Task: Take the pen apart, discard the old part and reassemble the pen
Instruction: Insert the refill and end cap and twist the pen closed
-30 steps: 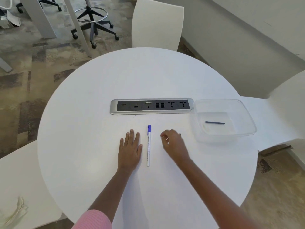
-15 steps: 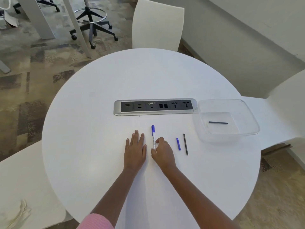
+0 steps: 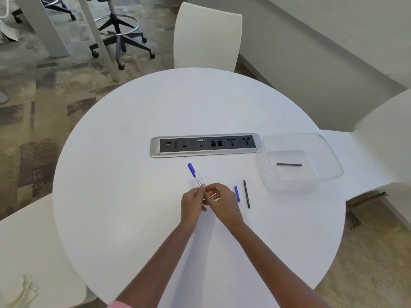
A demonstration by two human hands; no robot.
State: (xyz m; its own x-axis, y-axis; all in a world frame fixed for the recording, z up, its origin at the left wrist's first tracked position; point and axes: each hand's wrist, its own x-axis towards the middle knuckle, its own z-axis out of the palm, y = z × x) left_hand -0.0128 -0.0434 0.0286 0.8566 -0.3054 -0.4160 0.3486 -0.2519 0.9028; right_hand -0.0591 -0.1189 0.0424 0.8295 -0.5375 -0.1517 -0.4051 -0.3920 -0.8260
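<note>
A white pen point(image 3: 196, 177) with a blue cap is lifted off the round white table point(image 3: 124, 196), its capped end pointing up and to the left. My left hand point(image 3: 193, 205) and my right hand point(image 3: 220, 203) both grip its lower end, which is hidden between the fingers. Just right of my right hand lie a short blue piece point(image 3: 237, 193) and a thin black rod point(image 3: 246, 194) on the table. A second dark rod point(image 3: 289, 164) lies inside the clear plastic container point(image 3: 329, 174) at the right.
A silver and black socket strip point(image 3: 204, 145) is set into the table beyond the pen. White chairs stand at the far side point(image 3: 206, 36), at the right point(image 3: 382, 138) and at the near left. A wheeled stool point(image 3: 117, 34) is on the carpet at the back left.
The pen lay on the table between my flat hands a second ago. Both hands have closed on it and raised it, tilting it left. The blue piece and black rod came into view beside my right hand.
</note>
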